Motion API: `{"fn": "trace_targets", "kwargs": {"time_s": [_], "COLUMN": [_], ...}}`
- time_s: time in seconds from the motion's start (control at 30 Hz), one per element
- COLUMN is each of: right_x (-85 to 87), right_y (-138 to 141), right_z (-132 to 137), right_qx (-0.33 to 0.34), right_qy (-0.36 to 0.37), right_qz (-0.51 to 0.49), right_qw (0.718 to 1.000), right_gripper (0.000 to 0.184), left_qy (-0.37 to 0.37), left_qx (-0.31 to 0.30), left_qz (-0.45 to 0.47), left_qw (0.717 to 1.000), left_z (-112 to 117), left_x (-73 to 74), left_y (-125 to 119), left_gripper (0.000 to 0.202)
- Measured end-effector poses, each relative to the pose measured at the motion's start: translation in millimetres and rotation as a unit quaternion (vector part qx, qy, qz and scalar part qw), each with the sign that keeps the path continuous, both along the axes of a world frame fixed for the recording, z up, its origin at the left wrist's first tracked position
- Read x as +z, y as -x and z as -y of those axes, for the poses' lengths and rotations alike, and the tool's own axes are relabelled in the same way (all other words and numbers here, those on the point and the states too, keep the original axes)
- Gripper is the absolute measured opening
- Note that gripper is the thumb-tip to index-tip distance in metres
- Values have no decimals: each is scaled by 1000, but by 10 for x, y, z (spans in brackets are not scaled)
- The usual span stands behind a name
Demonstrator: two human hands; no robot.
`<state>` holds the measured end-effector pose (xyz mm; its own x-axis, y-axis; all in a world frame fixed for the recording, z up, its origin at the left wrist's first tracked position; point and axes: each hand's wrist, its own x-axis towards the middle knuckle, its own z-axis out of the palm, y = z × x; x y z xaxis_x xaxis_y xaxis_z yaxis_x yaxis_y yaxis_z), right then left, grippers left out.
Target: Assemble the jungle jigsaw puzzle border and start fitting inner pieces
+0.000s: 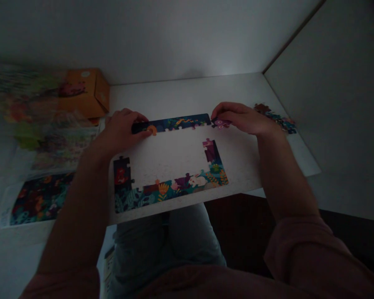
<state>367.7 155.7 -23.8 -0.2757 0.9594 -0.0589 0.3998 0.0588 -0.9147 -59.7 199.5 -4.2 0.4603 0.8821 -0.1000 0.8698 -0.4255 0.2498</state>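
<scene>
The top strip of joined jigsaw pieces, dark blue with orange leaves, lies on the white table. My left hand grips its left end, thumb below and fingers over the upper edge. At the strip's right end, my right hand pinches a purple puzzle piece with eye-like spots; whether it interlocks there I cannot tell. Nearer to me lies a joined border section with a white rabbit and plants, running up both sides. Gaps separate its side columns from the top strip.
Loose puzzle pieces are heaped beyond my right wrist. On the left stand an orange box and a blurred clear plastic bag, with a printed picture sheet nearer. Walls border the white table at back and right.
</scene>
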Motion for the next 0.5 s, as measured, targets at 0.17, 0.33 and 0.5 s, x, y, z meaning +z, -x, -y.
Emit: {"fn": "trace_targets", "kwargs": {"time_s": [0.17, 0.33, 0.5], "right_x": [13, 45, 7], "right_y": [-19, -28, 7], "right_z": [13, 26, -8], "right_qx": [14, 16, 30], "right_qy": [-1, 21, 27], "right_qz": [13, 18, 13], "right_qw": [1000, 999, 999], "right_gripper": [20, 26, 24], "left_qy": [15, 2, 4], "left_qx": [-7, -5, -8], "left_qz": [-15, 3, 51], "left_qw": [1000, 1000, 999], "left_z": [-30, -65, -86], "left_x": [33, 0, -51], "left_y": [30, 87, 124], "left_gripper": [61, 54, 52]}}
